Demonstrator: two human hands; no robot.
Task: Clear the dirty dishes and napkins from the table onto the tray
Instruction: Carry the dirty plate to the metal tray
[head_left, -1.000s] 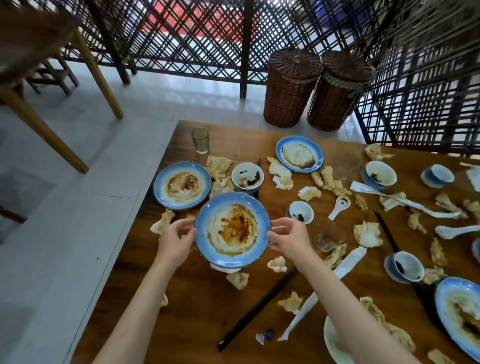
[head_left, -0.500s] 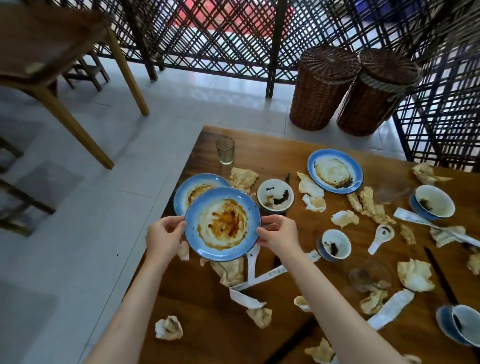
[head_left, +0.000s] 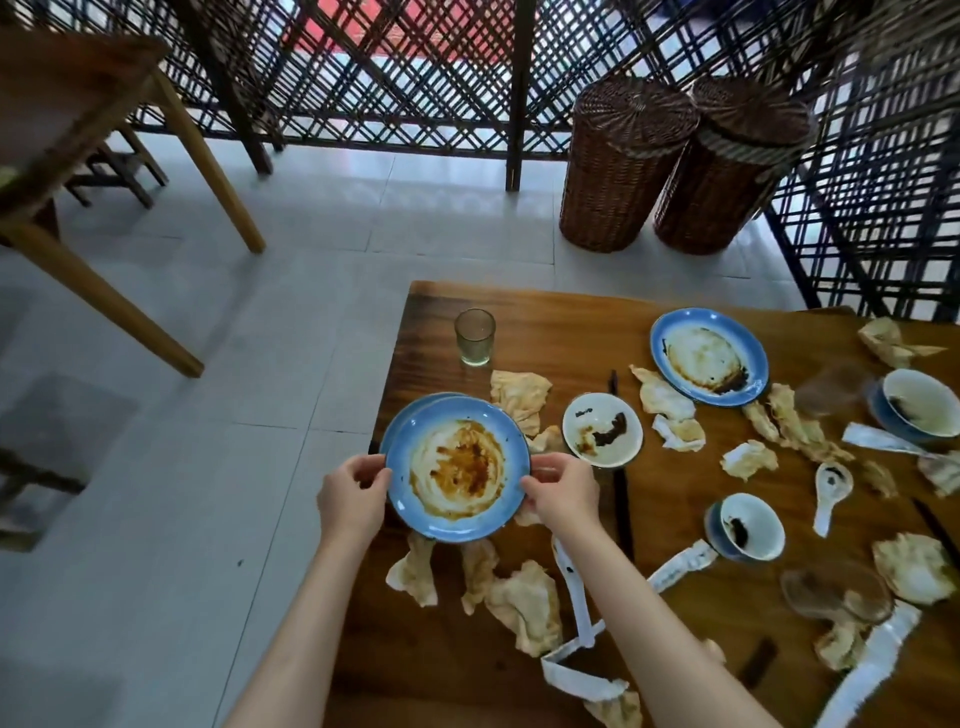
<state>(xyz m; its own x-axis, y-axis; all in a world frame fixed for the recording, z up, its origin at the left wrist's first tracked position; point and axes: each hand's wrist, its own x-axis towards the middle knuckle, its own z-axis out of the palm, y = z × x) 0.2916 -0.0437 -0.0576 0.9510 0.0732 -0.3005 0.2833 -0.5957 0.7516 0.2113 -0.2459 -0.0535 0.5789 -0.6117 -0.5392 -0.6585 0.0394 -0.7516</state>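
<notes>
I hold a blue-rimmed plate (head_left: 457, 470) smeared with orange-brown sauce, my left hand (head_left: 353, 501) gripping its left rim and my right hand (head_left: 563, 493) its right rim. It sits almost exactly over a second blue plate (head_left: 402, 415) at the table's left edge, of which only a sliver shows. Whether the two plates touch is unclear. Crumpled stained napkins (head_left: 519, 395) lie around them, more below the plate (head_left: 524, 603). No tray is in view.
On the wooden table (head_left: 550, 332) stand a glass (head_left: 474, 338), a small dirty bowl (head_left: 602, 428), another blue plate (head_left: 709, 356), bowls on saucers (head_left: 748, 525), a white spoon (head_left: 828, 488), black chopsticks (head_left: 621, 493). Two wicker baskets (head_left: 623, 161) stand on the floor behind.
Both hands carried the sauce-stained plate left and away from me, from the table's middle to directly over the plate at the left edge. The camera turned left.
</notes>
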